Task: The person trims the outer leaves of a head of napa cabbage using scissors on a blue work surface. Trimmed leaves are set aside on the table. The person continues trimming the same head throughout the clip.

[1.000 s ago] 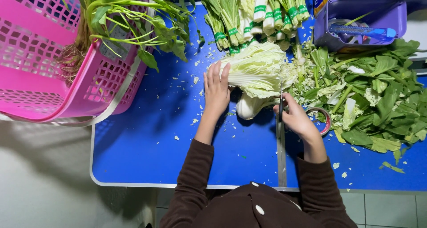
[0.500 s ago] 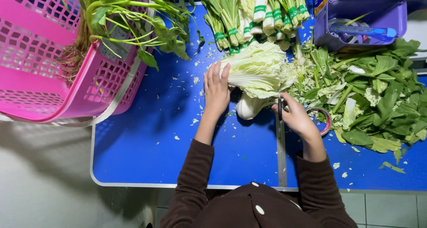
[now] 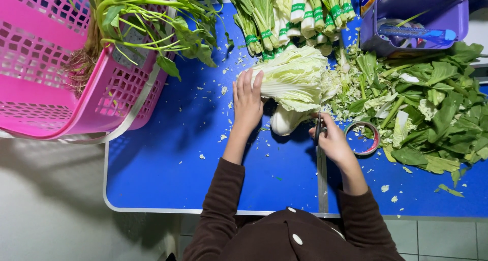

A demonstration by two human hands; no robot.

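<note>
The napa cabbage (image 3: 295,80) is laid on its side on the blue surface (image 3: 168,159), near the far middle, with its white stem end turned toward the person. Its left side is pressed by the left hand (image 3: 247,100), which lies flat with the fingers spread and straight; nothing is pinched by this grip. At the stem end, a dark, thin cutting tool (image 3: 317,128) is held by the right hand (image 3: 333,141), whose grip is closed around the handle. Whether it is a knife or scissors cannot be told, because most of it is hidden by the hand.

As a judgement, the trimming of this cabbage seems to be in the middle: the head is still mostly whole and the thick stem is still attached, but many small pale scraps (image 3: 223,90) are already scattered around it.

To the right, a large heap of cut green leaves (image 3: 432,118) is seen, so a good part of trimming appears done. A roll of tape (image 3: 363,138) is lying just beside the right hand. Behind the cabbage, bundles of greens tied with green bands (image 3: 290,17) are lined up, probably finished. In the pink basket (image 3: 46,83) at the left, loose leafy stalks with roots (image 3: 147,22) are resting, apparently untrimmed. A purple container (image 3: 412,19) stands at the far right.
</note>
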